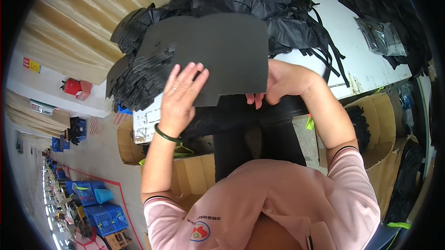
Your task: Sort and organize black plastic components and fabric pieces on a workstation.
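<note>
A person in a pink top holds a large flat black sheet [208,55] over the near edge of a white worktop [366,60]. The left hand [181,96] lies flat on the sheet's near left part, fingers [185,76] spread, with a green bangle [166,135] on the wrist. The right hand [280,82] grips the sheet's right edge, its fingers curled under it. Just left of the sheet lies a stack of cut black pieces [136,80]. A heap of black scraps and strips [259,4] covers the far side of the worktop, and a clear bag [382,36] lies to the far right. Cardboard boxes [380,125] stand below the worktop, and blue crates [104,215] stand on the floor at the near left.
</note>
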Motion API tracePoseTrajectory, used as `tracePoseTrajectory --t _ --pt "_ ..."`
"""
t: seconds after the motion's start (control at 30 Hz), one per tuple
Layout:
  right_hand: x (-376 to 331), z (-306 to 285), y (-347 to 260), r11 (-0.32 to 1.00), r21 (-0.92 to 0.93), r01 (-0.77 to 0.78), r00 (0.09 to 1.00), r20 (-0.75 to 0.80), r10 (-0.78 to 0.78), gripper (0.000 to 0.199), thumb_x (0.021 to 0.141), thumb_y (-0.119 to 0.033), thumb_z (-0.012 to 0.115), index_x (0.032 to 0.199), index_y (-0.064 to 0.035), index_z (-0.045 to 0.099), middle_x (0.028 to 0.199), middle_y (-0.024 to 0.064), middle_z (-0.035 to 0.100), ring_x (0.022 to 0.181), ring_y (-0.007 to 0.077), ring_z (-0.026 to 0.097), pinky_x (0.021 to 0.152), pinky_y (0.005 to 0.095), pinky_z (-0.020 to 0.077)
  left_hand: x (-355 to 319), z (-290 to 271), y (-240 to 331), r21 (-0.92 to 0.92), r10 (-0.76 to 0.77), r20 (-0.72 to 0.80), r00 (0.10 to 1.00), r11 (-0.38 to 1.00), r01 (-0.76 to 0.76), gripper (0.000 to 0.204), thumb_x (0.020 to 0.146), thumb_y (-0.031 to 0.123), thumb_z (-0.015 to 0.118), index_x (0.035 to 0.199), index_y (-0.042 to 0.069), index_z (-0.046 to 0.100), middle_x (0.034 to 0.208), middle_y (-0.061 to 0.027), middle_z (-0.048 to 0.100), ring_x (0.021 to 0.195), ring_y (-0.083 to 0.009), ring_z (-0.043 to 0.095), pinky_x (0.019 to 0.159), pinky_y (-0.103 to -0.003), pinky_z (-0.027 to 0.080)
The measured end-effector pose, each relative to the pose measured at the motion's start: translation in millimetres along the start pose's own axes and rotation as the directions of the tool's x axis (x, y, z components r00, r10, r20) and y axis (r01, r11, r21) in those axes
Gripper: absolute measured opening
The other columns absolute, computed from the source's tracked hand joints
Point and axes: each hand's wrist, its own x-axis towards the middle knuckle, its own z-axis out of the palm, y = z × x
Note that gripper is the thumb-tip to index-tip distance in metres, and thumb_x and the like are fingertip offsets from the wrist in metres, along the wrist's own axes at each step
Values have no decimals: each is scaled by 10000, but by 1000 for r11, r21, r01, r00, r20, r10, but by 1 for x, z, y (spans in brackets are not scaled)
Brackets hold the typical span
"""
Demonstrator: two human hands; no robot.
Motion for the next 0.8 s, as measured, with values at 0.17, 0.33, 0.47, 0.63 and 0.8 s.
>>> tracePoseTrajectory --t 0.17,0.33,0.47,0.63,0.8 --pt "-17 10 5 920 392 14 933 -337 129 341 878 -87 639 1192 -3 535 973 75 661 795 126 655 671 273 560 6 -15 9 -400 -29 100 995 914 67 611 693 89 751 1274 35 572 1294 -147 576 1247 -293 517 1077 -483 348" --pt "-41 -27 87 936 329 -128 847 -455 276 306 880 -115 654 1126 18 528 851 65 641 598 96 599 480 229 501 -45 -8 -8 -954 -703 -155 694 289 80 270 846 22 668 1109 -8 619 1094 -169 657 988 -234 638 917 -344 488" --pt "-65 -38 116 921 179 -345 747 -542 385 318 833 -104 714 1043 17 508 741 50 610 471 70 512 409 209 438 -89 -15 -29 -954 -902 -177 394 256 156 159 883 -13 623 1038 16 606 969 -113 662 932 -171 636 860 -298 517" --pt "-93 -55 120 801 -36 -597 598 -687 414 339 799 -83 743 1020 -15 495 685 18 557 450 61 465 369 209 376 -190 -9 -83 -956 -994 -51 98 77 283 106 876 21 648 957 77 610 908 -49 666 806 -140 646 661 -254 544" --pt "-95 -56 119 800 -14 -599 595 -677 433 373 786 -106 759 1046 -14 509 705 17 536 499 86 485 385 226 382 -246 21 -111 -824 -990 7 -142 -86 560 214 854 51 685 1042 59 584 980 -55 635 855 -129 592 777 -293 507"
